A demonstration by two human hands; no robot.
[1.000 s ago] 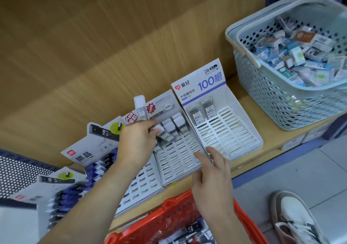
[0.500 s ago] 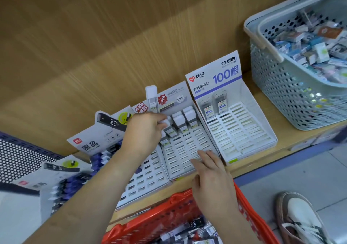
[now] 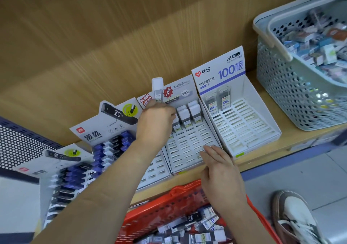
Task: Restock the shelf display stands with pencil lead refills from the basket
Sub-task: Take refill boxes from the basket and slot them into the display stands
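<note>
1. A person's left hand is reaching over the grey-and-white slotted cardboard display stand on the pale wooden shelf. Its fingers are curling tightly at the stand's back-left column. The hand is hiding whatever they may be pinching, so it cannot be told whether they have hold of a refill.
2. The right hand is lying at the stand's front-right corner. Its fingers are straight and together, resting on the slotted face and holding nothing.
3. White-capped clear pencil lead refills are standing in short rows at the back of the stand, just right of the left hand's fingers.
4. Below the stand's front edge, a red perforated plastic basket is holding a loose heap of refill cases.
5. A white cardboard stand with a blue "100" header is sitting just beside the slotted stand's right side, carrying two clear refill packs at its back.
6. Left of the slotted stand, a grey "HB 0.7" stand is showing rows of blue and black cases.
7. Well right of the slotted stand, a grey-blue perforated plastic basket full of small boxes is sitting on the shelf.
</note>
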